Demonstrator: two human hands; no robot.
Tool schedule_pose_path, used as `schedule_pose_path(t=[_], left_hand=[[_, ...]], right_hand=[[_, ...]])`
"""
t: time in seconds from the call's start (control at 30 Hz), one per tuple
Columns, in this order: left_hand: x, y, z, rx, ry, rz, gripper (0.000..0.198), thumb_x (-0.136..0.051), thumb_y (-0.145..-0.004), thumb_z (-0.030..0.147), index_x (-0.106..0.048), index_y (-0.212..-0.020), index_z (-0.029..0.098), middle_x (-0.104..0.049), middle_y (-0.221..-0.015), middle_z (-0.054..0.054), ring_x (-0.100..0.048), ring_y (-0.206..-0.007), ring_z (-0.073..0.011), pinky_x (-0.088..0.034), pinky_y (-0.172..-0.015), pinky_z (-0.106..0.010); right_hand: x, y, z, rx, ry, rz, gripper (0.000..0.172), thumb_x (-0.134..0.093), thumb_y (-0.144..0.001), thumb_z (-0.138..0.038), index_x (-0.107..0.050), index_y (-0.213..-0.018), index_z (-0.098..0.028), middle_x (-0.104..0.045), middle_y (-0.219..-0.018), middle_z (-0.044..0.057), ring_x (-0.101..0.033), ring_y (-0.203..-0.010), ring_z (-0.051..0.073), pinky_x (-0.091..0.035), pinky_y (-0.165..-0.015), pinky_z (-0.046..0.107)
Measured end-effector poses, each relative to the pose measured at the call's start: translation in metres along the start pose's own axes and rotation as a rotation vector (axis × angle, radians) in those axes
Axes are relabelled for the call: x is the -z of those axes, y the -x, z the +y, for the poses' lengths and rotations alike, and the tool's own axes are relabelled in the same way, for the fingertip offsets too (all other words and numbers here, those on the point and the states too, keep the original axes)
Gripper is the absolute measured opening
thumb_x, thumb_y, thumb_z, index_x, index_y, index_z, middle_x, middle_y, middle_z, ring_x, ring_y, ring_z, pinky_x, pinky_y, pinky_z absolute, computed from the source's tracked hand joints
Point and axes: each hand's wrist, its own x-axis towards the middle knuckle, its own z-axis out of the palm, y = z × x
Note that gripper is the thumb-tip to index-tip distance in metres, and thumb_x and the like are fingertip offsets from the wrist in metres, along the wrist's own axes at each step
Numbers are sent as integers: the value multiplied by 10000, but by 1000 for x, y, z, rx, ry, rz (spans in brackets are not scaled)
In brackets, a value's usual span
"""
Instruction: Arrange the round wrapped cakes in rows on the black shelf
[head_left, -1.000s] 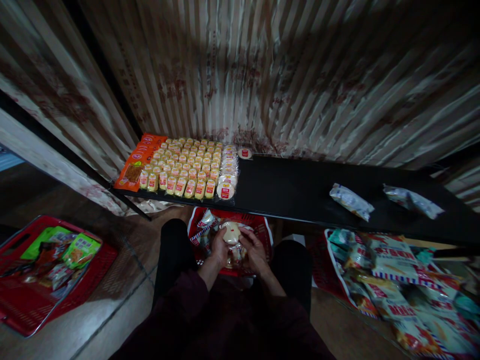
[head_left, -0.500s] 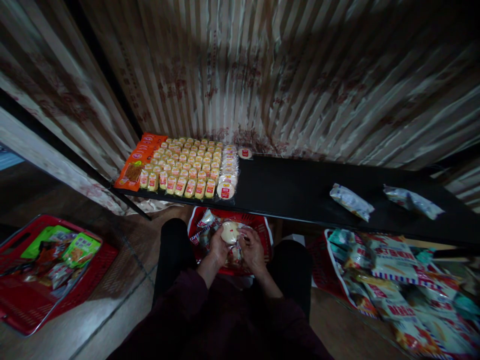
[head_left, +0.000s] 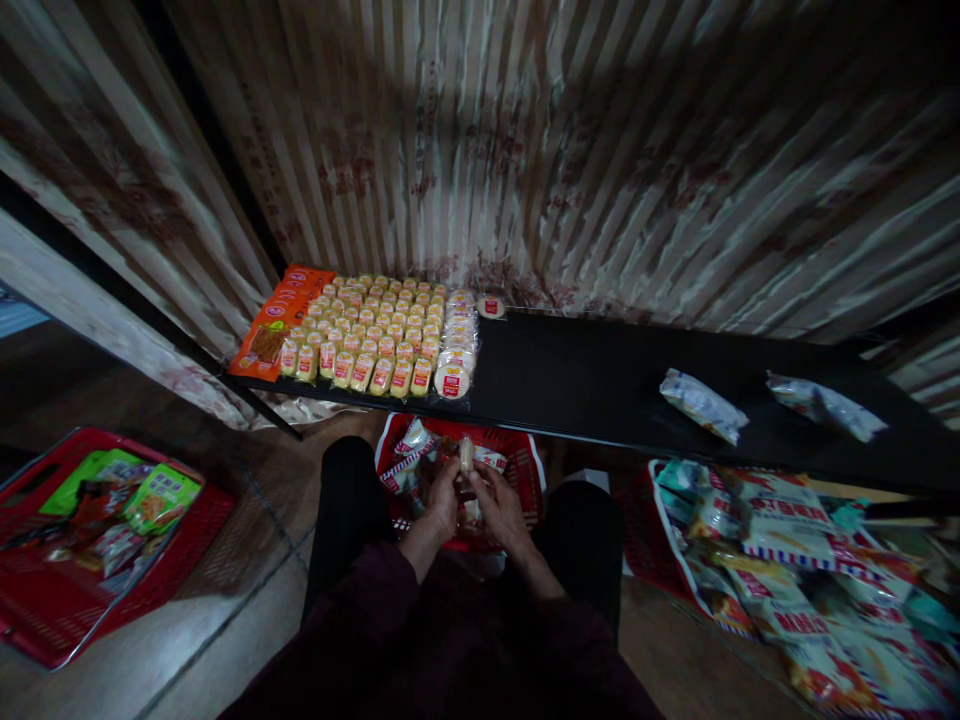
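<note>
My left hand (head_left: 442,500) and my right hand (head_left: 499,507) are closed on a round wrapped cake (head_left: 466,454), which stands edge-on between my fingers. Both hands are over a red basket (head_left: 537,470) between my knees, where several packaged snacks (head_left: 412,440) lie. Beyond it, on the black shelf (head_left: 555,370), a column of round wrapped cakes (head_left: 453,374) borders rows of small yellow wrapped cakes (head_left: 381,375). One more round cake (head_left: 492,307) lies at the back of the shelf, right of that column.
Orange packets (head_left: 259,340) lie at the shelf's left end. Two white packets (head_left: 703,405) rest toward its right end. A red basket (head_left: 217,510) with green packets stands at left, and another basket (head_left: 637,525) full of bagged bread is at right. A striped curtain (head_left: 480,150) hangs behind.
The round cake has turned from face-up to edge-on in my fingers. My hands have come closer together around it; the shelf goods are unchanged.
</note>
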Motion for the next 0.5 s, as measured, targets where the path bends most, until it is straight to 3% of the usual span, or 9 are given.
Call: schedule_pose_path(t=[0.17, 0.37, 0.5], left_hand=[[-1, 4, 2, -122, -69, -85, 406, -662, -651, 215, -643, -1057, 218, -675, -1031, -47, -631, -848, -163, -469, -730, -256], [-3, 3, -1, -267, -175, -14, 409, -642, -631, 93, -640, -1022, 215, -674, -918, -35, -617, -808, -146, -472, -742, -254], [-4, -2, 0, -329, -221, 22, 367, -607, -638, 47, -628, -973, 197, -663, -855, -23, -612, -780, -133, -475, -753, -260]], right_hand=[[2, 2, -9, -13, -38, -3, 451, -564, -774, -537, -644, -1086, -222, -691, -1049, 82, -641, -954, 265, -485, -864, 387], [6, 1, 6, -39, -65, 123, 485, -533, -760, -597, -691, -943, -176, -708, -950, 81, -629, -887, 255, -480, -805, 358], [8, 1, 8, -89, -175, 197, 511, -558, -739, -597, -686, -980, -166, -716, -880, 69, -635, -793, 242, -503, -693, 335]])
